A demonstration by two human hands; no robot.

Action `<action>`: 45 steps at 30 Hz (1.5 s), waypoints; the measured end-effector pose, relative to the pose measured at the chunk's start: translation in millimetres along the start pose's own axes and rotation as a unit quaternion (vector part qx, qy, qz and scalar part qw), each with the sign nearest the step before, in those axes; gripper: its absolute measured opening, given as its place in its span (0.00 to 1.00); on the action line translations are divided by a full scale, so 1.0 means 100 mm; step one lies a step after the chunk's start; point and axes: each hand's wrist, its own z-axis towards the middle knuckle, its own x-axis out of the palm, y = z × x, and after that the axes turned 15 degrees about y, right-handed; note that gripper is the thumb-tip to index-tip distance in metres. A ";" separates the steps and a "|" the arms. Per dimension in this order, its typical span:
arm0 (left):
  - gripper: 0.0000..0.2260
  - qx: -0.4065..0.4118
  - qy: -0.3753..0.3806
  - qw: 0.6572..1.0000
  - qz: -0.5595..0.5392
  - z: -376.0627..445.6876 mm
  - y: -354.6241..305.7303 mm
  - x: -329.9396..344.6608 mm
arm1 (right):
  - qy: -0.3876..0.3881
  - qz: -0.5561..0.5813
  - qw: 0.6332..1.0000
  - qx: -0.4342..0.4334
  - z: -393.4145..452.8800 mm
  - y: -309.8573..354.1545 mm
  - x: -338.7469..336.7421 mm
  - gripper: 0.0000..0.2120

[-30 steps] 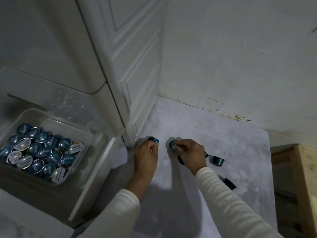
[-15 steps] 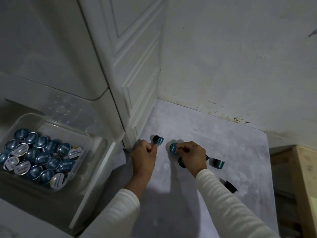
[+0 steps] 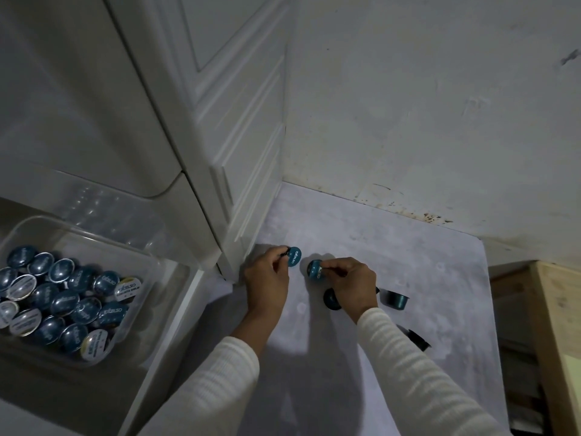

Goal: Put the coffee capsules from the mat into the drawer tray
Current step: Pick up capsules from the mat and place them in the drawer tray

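My left hand (image 3: 266, 280) pinches a teal coffee capsule (image 3: 294, 256), lifted with its lid facing me. My right hand (image 3: 352, 283) pinches a second teal capsule (image 3: 315, 269) just to the right of it. Both are over the pale grey mat (image 3: 393, 247). Three more capsules are on the mat: one (image 3: 331, 298) under my right wrist, one on its side (image 3: 394, 299) to the right, and a dark one (image 3: 416, 338) beside my right sleeve. At the lower left, the clear drawer tray (image 3: 151, 262) holds several teal and white-lidded capsules (image 3: 63, 297).
A white panelled cabinet (image 3: 226, 121) rises between the tray and the mat. A stained white wall (image 3: 424, 121) borders the mat at the back. The open white drawer's edge (image 3: 176, 341) runs beside my left forearm. A wooden frame (image 3: 556, 325) stands at the right.
Both hands have lifted their capsules off the mat and turned the lids towards me. The view has shifted slightly up and left.
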 end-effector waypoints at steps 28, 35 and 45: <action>0.11 0.105 0.137 0.946 -0.276 -1.04 -0.66 -1.51 | -0.132 0.250 0.949 -0.138 -1.65 1.04 0.14 0.10; 0.08 0.114 0.130 0.949 -0.263 -1.21 -0.11 -2.62 | -0.147 0.253 0.942 -0.165 -2.10 1.55 1.12 0.10; 0.08 0.014 0.106 0.952 -0.288 -0.81 0.97 -3.98 | -0.059 0.246 0.957 -0.141 -1.90 2.19 2.70 0.09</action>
